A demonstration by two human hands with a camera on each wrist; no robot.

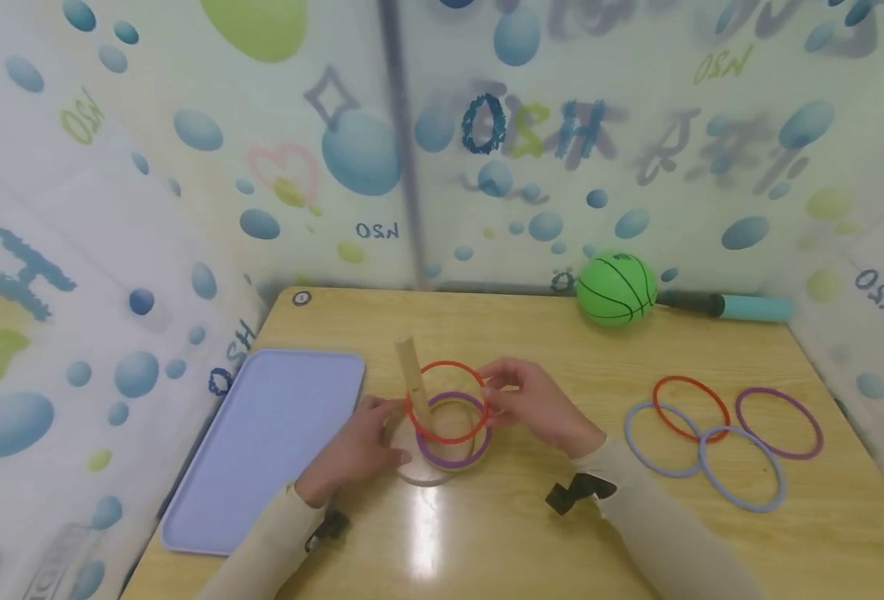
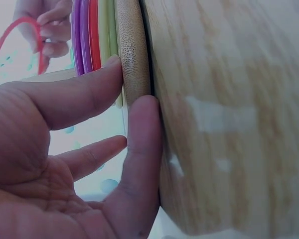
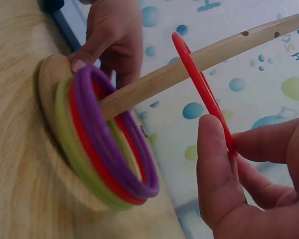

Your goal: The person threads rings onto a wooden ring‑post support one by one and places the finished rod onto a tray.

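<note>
A wooden ring-toss stand has a round base (image 2: pixel 133 50) and an upright post (image 1: pixel 408 360). Stacked around its foot are purple rings (image 2: pixel 79 37), a red ring (image 2: pixel 94 37) and yellow-green rings (image 2: pixel 104 32). My left hand (image 1: pixel 359 450) grips the edge of the base, the thumb on its upper side beside the stack and a finger along its rim. Thumb and fingers of my right hand (image 1: pixel 535 404) pinch another red ring (image 3: pixel 204 89). That ring hangs tilted above the stack and appears to encircle the post.
Loose on the table at right lie a red ring (image 1: pixel 691 379), two light blue rings (image 1: pixel 741 500) and a purple ring (image 1: pixel 816 417). A lavender tray (image 1: pixel 262 433) lies at left. Near the back wall are a green ball (image 1: pixel 616 289) and a blue-handled pump (image 1: pixel 756 307).
</note>
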